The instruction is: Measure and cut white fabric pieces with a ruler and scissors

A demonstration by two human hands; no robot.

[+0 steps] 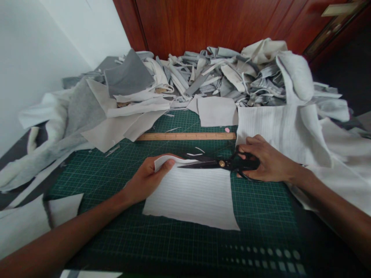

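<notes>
A piece of white ribbed fabric (pixel 191 197) lies over the green cutting mat (pixel 266 216), its far edge lifted. My left hand (pixel 152 173) pinches that fabric at its far left corner, thumb on top. In my right hand (pixel 265 160) is a pair of black scissors (pixel 222 164), fingers through the handles. The blades point left along the fabric's far edge, their tip close to my left thumb. Just beyond the blades, thin white offcuts (pixel 194 154) rest on the mat.
A wooden ruler (pixel 185 136) lies across the mat beyond my hands. Grey and white fabric scraps (pixel 199 73) are heaped along the back, before a red-brown wooden door (pixel 214 23). Larger white ribbed cloth (pixel 269 127) drapes at right; more pieces (pixel 65 208) lie at left.
</notes>
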